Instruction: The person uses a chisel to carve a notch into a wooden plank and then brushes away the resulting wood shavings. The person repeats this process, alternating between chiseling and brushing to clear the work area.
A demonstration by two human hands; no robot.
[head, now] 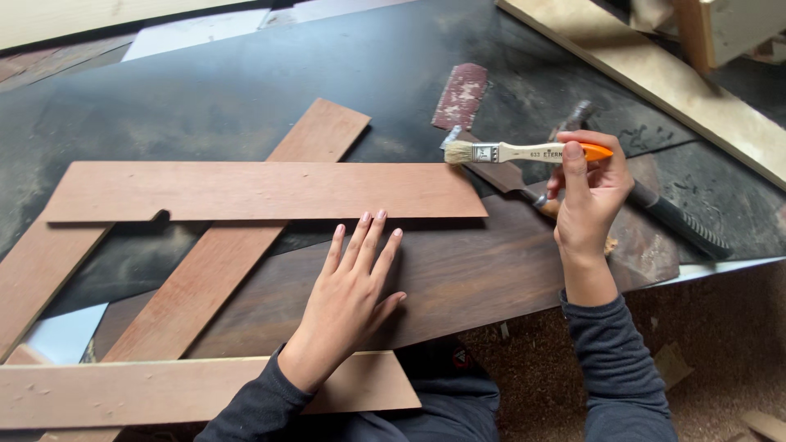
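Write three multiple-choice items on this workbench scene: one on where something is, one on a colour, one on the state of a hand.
1. Where does the left hand rest?
A. flat on the dark wooden board
B. on the hammer
C. on the floor

2. What colour is the tip of the paintbrush handle?
A. blue
B. orange
C. green

3. How is the right hand just now?
A. open and empty
B. flat on a plank
C. closed around the paintbrush handle

Answers:
1. A, the fingers lie spread on the dark board, just below the reddish plank.
2. B, the end by the thumb is bright orange, the rest pale wood.
3. C, thumb and fingers pinch the handle, bristles pointing left above the table.
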